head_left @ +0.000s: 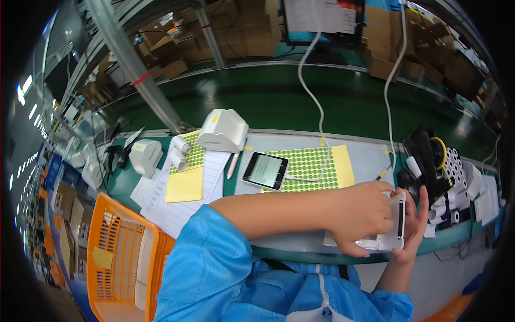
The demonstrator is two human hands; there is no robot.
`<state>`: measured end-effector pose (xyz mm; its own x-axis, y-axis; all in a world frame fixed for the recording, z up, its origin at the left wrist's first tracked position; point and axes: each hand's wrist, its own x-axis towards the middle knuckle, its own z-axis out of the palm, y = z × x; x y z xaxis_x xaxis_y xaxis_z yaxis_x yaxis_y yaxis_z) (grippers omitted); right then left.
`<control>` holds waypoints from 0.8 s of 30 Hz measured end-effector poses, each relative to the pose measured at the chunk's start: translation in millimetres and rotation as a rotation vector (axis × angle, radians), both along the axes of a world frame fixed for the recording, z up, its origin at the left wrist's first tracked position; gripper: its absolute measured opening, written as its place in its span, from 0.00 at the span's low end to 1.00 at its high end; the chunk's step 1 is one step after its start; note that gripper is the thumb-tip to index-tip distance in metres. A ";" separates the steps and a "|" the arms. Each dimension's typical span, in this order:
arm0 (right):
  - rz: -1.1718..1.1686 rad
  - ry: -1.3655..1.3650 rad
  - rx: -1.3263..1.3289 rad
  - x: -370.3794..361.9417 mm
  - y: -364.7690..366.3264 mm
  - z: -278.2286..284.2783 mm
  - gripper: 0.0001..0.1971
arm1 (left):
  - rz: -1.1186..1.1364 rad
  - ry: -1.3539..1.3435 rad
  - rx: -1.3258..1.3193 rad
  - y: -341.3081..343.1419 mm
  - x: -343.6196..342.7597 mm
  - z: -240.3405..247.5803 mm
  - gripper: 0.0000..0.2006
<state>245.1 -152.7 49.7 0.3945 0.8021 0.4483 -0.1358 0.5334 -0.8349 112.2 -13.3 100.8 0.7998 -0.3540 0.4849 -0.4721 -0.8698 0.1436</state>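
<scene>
In my right hand [414, 225] is a white, boxy device [396, 228] with a dark strip along one edge, tilted up on its side near the table's front edge. The fingers wrap behind it, one finger pointing upward. My left hand [362, 217] reaches across from the left, its fingers curled over the device's near side and the thumb by its lower corner. What lies under those fingers is hidden. Left of the hands, a handheld terminal [265, 171] with a lit screen lies on a yellow sheet of green round stickers [308, 169], a white cable [322, 123] plugged into it.
White device stands [222, 130], paper rolls [179, 153], a pink pen [233, 166] and written sheets [214, 166] lie to the left. An orange basket [99, 236] stands at the lower left. Black equipment [424, 155] and more paper rolls [437, 209] crowd the right. A monitor [324, 21] stands beyond.
</scene>
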 end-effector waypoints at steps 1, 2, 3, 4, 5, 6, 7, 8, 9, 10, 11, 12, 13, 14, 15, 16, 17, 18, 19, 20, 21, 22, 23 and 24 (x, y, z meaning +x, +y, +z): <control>-0.012 -0.007 -0.011 0.2 -0.2 -1.1 0.61 | -0.023 -0.038 -0.016 -0.5 -1.4 -0.4 0.15; -0.028 -0.016 -0.024 -1.5 0.0 -0.7 0.60 | -0.050 -0.077 -0.035 -1.3 -2.3 -2.2 0.13; -0.069 -0.089 -0.064 -4.8 0.7 4.3 0.59 | -0.048 -0.316 -0.086 -1.7 0.3 -8.7 0.10; -0.050 -0.084 -0.059 -4.9 0.5 5.0 0.59 | -0.029 -0.311 -0.079 -1.3 -2.4 -7.6 0.10; -0.027 -0.181 -0.117 -3.9 -0.5 3.7 0.59 | 0.058 -0.376 -0.143 -1.4 -5.9 -5.3 0.09; -0.004 -0.279 -0.173 -3.2 -0.6 0.3 0.59 | 0.145 -0.442 -0.204 -0.8 -11.1 -2.9 0.08; 0.012 -0.322 -0.166 -1.3 -0.3 -4.3 0.59 | 0.273 -0.323 -0.211 0.3 -17.8 0.0 0.10; 0.024 -0.323 -0.159 -1.4 -0.1 -3.5 0.59 | 0.285 -0.324 -0.205 2.4 -25.5 2.2 0.10; 0.029 -0.377 -0.224 -1.6 -1.1 0.3 0.59 | 0.390 -0.169 -0.264 4.9 -33.3 4.4 0.17; 0.039 -0.433 -0.284 -0.7 -0.4 4.1 0.58 | 0.500 -0.014 -0.321 7.4 -40.2 5.8 0.25; 0.051 -0.479 -0.307 1.3 0.3 7.1 0.59 | 0.517 -0.019 -0.316 9.1 -46.6 1.3 0.25; 0.065 -0.481 -0.299 4.9 0.2 7.9 0.59 | 0.550 0.114 -0.325 10.0 -53.5 -9.2 0.36; 0.089 -0.525 -0.330 9.3 -0.3 7.6 0.59 | 0.575 0.248 -0.330 10.3 -58.0 -18.2 0.46; 0.115 -0.568 -0.365 11.6 0.5 9.3 0.59 | 0.587 0.247 -0.327 7.6 -60.0 -27.4 0.46; 0.116 -0.613 -0.376 13.0 2.1 15.8 0.60 | 0.561 0.353 -0.411 3.9 -59.0 -37.1 0.50; 0.119 -0.608 -0.377 14.2 2.0 23.7 0.60 | 0.527 0.465 -0.498 2.4 -57.6 -43.0 0.54; 0.121 -0.726 -0.403 14.6 2.4 32.4 0.59 | 0.515 0.500 -0.565 -0.7 -56.8 -37.4 0.52; 0.123 -0.843 -0.428 14.9 3.5 37.8 0.58 | 0.516 0.510 -0.568 -2.7 -55.7 -37.3 0.52; 0.114 -0.963 -0.377 17.9 4.5 40.1 0.55 | 0.545 0.502 -0.585 -6.8 -54.3 -37.3 0.49; 0.119 -0.961 -0.377 20.0 7.3 42.2 0.55 | 0.573 0.495 -0.602 -9.9 -55.1 -37.5 0.47; 0.178 -1.074 -0.304 21.4 10.4 44.6 0.54 | 0.578 0.497 -0.604 -11.8 -57.8 -37.2 0.47; 0.235 -1.189 -0.233 23.2 12.3 46.9 0.53 | 0.588 0.473 -0.590 -12.3 -57.8 -36.6 0.45; 0.238 -1.191 -0.235 21.4 12.6 48.8 0.53 | 0.599 0.449 -0.576 -13.1 -58.3 -35.1 0.42; 0.234 -1.162 -0.240 16.9 12.4 50.5 0.51 | 0.602 0.446 -0.579 -13.1 -59.3 -32.6 0.42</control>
